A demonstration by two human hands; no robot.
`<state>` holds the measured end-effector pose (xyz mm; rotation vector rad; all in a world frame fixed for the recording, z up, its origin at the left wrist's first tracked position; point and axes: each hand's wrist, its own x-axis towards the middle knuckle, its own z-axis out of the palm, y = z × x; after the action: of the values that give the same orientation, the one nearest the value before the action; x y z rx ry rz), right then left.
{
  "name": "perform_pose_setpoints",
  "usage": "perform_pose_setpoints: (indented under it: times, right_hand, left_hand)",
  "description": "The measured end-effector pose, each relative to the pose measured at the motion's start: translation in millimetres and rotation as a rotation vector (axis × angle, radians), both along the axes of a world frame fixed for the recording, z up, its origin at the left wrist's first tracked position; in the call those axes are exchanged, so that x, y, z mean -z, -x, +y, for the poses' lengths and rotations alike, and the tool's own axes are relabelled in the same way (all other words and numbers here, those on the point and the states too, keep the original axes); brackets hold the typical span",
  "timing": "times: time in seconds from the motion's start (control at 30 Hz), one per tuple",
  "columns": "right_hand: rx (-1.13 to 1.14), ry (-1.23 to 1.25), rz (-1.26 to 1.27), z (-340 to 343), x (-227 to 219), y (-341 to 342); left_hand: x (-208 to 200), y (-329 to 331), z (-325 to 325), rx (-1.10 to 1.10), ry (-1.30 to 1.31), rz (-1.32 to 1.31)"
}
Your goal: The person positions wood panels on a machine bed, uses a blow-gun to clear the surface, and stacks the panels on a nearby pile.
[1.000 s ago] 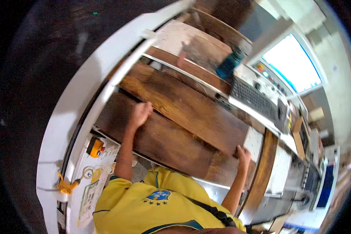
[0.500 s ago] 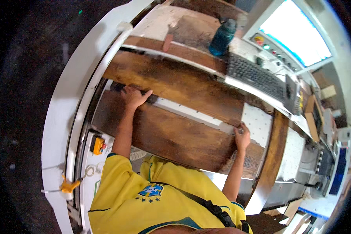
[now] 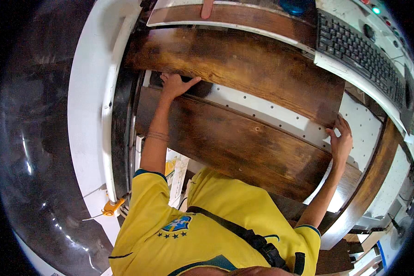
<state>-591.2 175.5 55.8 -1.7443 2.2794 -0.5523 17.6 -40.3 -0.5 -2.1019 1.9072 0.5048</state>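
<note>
Two stained brown wooden boards lie side by side on a white, hole-dotted table [image 3: 280,118], a strip of which shows between them. My left hand [image 3: 174,86] is at the near edge of the far board [image 3: 244,64], over a dark patch in the gap. Its thumb is stretched out along that edge, and its fingertips are partly hidden. At the far board's right near corner, my right hand [image 3: 342,140] touches the edge, thumb and fingers apart. Closer to my body lies the near board [image 3: 244,138], under neither hand.
A white rail [image 3: 109,101] runs along the left, with an orange clamp-like piece [image 3: 112,208] near its lower end. Beyond the boards are a black keyboard [image 3: 359,55], a reddish strip [image 3: 207,8] and a blue bottle [image 3: 293,5]. A brown-topped beam [image 3: 377,170] crosses at the right.
My view has shifted closer and the screen has left it. The gap between the boards looks wider. Both hands remain along the far board's near edge.
</note>
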Motion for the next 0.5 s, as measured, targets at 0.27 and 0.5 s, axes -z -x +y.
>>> perform_pose_setpoints:
  times: [0.27, 0.5]
  right_hand:
    - [-0.091, 0.051, -0.009, -26, 17, -36]
    - [-0.14, -0.056, 0.042, -40, 9, -42]
  left_hand:
    - [-11, -53, -24, 0.082, 0.048, -0.007]
    - [-32, -54, -25, 0.09, -0.029, 0.066]
